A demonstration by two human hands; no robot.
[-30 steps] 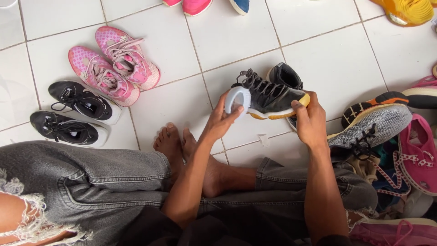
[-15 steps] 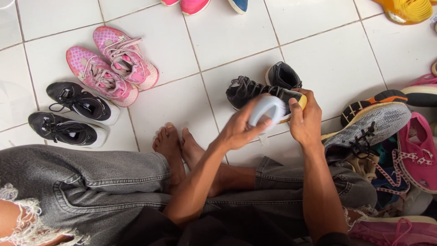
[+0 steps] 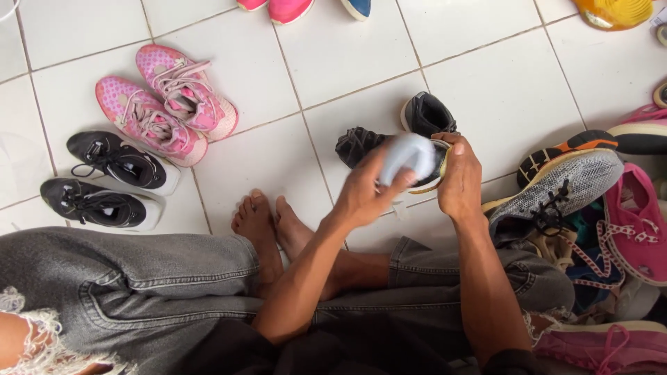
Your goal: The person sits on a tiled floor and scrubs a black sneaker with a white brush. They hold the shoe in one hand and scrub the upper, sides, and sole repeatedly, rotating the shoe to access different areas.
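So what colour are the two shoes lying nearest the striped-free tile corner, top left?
Pink pair of sneakers, speckled, with pale laces; head view.

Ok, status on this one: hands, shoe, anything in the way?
Left hand holds pale cloth. Right hand grips black shoe. Shoes around on the tiles; none between the hands.

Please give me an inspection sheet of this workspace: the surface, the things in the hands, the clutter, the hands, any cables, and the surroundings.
Surface: white tiled floor with dark grout lines; the person sits on it barefoot, in grey jeans.
Things in hand: dark shoe with a yellowish sole edge, and a pale blue-white cloth or sponge, blurred.
Clutter: heap of shoes at right, with a grey mesh trainer on top and a pink shoe beside it.
Hands: left hand presses the pale item to the shoe; right hand grips the shoe's sole end.
Cables: nothing seen.
Surroundings: pink pair and black pair set side by side at left; more shoes along the top edge.
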